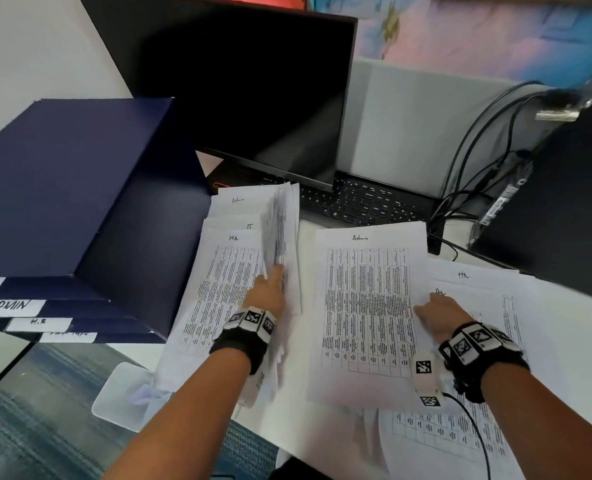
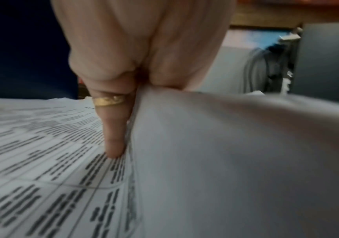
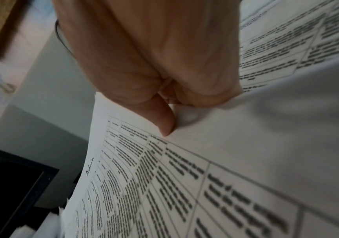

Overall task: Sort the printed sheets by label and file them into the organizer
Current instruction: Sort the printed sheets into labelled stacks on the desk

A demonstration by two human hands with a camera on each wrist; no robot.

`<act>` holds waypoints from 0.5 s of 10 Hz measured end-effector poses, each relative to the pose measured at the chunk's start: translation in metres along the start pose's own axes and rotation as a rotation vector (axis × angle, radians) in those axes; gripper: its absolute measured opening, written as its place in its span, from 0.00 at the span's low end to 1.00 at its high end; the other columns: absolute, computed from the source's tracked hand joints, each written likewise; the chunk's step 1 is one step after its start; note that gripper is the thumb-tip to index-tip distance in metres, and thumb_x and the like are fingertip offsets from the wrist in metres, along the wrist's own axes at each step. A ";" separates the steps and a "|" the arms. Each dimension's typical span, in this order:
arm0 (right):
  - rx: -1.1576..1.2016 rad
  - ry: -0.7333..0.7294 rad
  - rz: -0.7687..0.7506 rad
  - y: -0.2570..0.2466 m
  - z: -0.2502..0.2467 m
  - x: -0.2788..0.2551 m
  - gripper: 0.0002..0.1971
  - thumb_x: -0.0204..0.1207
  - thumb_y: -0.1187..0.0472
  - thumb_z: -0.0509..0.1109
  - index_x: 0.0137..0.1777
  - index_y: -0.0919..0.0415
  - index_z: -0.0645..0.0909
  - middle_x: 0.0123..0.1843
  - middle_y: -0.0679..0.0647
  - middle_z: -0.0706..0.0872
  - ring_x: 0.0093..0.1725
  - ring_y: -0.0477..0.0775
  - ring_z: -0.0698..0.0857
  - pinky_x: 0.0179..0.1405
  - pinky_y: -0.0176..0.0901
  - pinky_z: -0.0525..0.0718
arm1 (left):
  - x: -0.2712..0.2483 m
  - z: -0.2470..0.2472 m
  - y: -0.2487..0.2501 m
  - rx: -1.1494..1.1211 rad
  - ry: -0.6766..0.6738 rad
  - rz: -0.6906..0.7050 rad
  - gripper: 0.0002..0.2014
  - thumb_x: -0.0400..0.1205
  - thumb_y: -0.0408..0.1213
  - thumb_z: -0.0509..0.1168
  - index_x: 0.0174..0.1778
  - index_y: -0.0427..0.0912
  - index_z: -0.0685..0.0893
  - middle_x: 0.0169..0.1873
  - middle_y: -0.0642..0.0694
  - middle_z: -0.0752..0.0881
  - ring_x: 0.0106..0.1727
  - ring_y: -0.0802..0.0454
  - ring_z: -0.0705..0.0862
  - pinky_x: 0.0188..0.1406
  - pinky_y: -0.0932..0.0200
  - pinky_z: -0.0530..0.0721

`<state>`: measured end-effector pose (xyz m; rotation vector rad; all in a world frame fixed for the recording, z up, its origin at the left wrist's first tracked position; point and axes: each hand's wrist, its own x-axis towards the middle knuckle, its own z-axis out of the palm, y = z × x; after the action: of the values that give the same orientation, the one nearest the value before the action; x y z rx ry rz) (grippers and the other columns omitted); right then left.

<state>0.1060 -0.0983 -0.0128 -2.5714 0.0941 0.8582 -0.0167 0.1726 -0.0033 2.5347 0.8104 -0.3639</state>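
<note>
In the head view my left hand grips a few printed sheets and holds them up on edge over a flat sheet labelled "HR". In the left wrist view a ringed finger lies against the raised sheets. My right hand pinches the right edge of the "Admin" sheet. The thumb presses on that Admin sheet. More HR sheets lie under the right hand. The dark blue organizer stands at the left, with tray labels "ADMIN" and "H.R".
A black monitor and a keyboard stand behind the papers. Cables run to a black computer case at the right. A clear plastic sleeve hangs over the desk's front edge at the lower left.
</note>
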 end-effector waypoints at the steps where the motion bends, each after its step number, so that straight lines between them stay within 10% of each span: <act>1: 0.347 0.051 0.077 -0.006 0.001 0.012 0.19 0.80 0.64 0.64 0.68 0.71 0.75 0.65 0.70 0.80 0.65 0.69 0.80 0.61 0.52 0.80 | -0.004 -0.016 -0.013 -0.146 0.041 -0.060 0.20 0.83 0.28 0.53 0.72 0.41 0.69 0.59 0.35 0.83 0.56 0.39 0.84 0.54 0.51 0.82; 2: 0.328 0.045 0.023 -0.016 0.006 0.018 0.18 0.77 0.64 0.66 0.65 0.71 0.76 0.59 0.68 0.83 0.51 0.64 0.83 0.40 0.38 0.79 | -0.012 -0.029 -0.026 -0.250 0.040 -0.088 0.21 0.82 0.30 0.56 0.71 0.46 0.71 0.52 0.40 0.84 0.44 0.45 0.84 0.40 0.59 0.82; 3: 0.367 0.017 0.014 -0.039 0.012 0.017 0.20 0.77 0.64 0.66 0.67 0.71 0.75 0.64 0.68 0.82 0.44 0.54 0.82 0.42 0.35 0.79 | -0.019 -0.047 -0.038 -0.312 0.083 -0.079 0.21 0.78 0.30 0.60 0.68 0.49 0.75 0.48 0.44 0.83 0.40 0.49 0.82 0.33 0.62 0.78; 5: 0.075 0.000 -0.178 -0.102 0.031 -0.001 0.18 0.85 0.63 0.54 0.71 0.61 0.75 0.72 0.56 0.78 0.72 0.59 0.74 0.67 0.43 0.74 | -0.031 -0.082 -0.066 -0.411 0.151 -0.081 0.18 0.77 0.30 0.62 0.62 0.50 0.79 0.40 0.44 0.83 0.30 0.49 0.80 0.26 0.64 0.78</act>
<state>0.1079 0.0069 0.0040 -2.4657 -0.0992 0.7738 -0.0716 0.2457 0.0567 2.1670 0.9383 -0.0236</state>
